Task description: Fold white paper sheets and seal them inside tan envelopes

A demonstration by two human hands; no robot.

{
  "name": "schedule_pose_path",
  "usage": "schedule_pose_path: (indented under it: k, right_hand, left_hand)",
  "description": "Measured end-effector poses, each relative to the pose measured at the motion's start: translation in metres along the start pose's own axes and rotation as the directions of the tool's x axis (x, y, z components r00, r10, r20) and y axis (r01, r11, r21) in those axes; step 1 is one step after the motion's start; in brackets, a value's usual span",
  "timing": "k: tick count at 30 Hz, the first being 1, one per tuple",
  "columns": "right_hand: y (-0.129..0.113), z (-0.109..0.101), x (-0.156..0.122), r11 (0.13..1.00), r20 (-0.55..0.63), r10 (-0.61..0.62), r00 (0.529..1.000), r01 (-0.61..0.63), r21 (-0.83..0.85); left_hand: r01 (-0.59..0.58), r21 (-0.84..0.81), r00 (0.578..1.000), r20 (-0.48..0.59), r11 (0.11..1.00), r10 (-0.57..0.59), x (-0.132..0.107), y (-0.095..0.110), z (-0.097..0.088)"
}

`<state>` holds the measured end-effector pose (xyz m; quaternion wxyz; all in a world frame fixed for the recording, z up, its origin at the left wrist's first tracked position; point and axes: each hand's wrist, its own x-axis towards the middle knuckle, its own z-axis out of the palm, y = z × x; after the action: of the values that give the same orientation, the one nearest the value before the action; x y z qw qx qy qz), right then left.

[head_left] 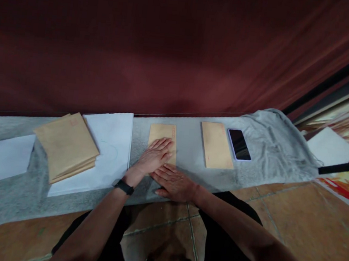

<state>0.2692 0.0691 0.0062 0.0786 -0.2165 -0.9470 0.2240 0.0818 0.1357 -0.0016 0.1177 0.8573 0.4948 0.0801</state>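
Observation:
A brown paper envelope [163,131] with small red print lies on the grey cloth in front of me. My left hand [157,155] rests flat across its middle, fingers stretched out and pointing away from me. Just below, at the envelope's near end, my right hand [175,183] lies flat with its fingers pointing left, close against the left hand. The envelope's lower part is hidden under both hands. To the right another brown envelope [217,146] lies apart from them.
A pile of brown envelopes [71,146] overlaps white paper sheets [115,141] on the left. Further left lies a folded white paper [1,158]. A phone [239,145] is beside the right envelope. The grey cloth [272,145] bunches at the right end; a dark red curtain [174,76] hangs behind.

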Motion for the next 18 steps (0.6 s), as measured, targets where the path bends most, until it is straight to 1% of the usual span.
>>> schedule_pose_path:
  k: [3,5,7,9,11,13,15,18]
  right_hand:
    - [0.001,-0.010,-0.001,0.993,0.032,-0.059,0.998,0.056,0.103]
    - [0.004,-0.015,0.001,0.976,0.040,-0.086,0.995,0.077,0.202]
    - [0.010,-0.019,0.003,0.938,0.034,-0.106,0.994,0.089,0.335]
    - [0.016,-0.020,0.007,0.867,0.025,-0.113,0.993,0.086,0.491]
    - [0.021,-0.022,0.010,0.770,0.037,-0.088,0.995,0.045,0.637]
    - [0.024,-0.025,0.011,0.675,0.080,-0.031,0.996,-0.038,0.737]
    - [0.025,-0.030,0.012,0.603,0.138,0.020,0.990,-0.122,0.789]
    - [0.027,-0.039,0.012,0.527,0.208,0.039,0.977,-0.197,0.827]
  left_hand:
    - [0.012,0.056,1.000,0.002,0.998,-0.012,0.008,-0.002,0.002]
    - [0.028,0.084,1.000,-0.012,0.996,-0.027,0.014,-0.003,0.003]
    - [0.043,0.104,0.999,-0.024,0.994,-0.041,0.023,-0.005,0.003]
    - [0.054,0.117,0.998,-0.032,0.992,-0.051,0.035,-0.007,0.002]
    - [0.067,0.127,0.997,-0.043,0.990,-0.062,0.047,-0.010,0.001]
    - [0.084,0.134,0.995,-0.056,0.987,-0.077,0.059,-0.013,0.000]
    - [0.101,0.137,0.993,-0.072,0.985,-0.092,0.068,-0.014,0.000]
    - [0.099,0.133,0.993,-0.081,0.986,-0.088,0.070,-0.011,0.001]
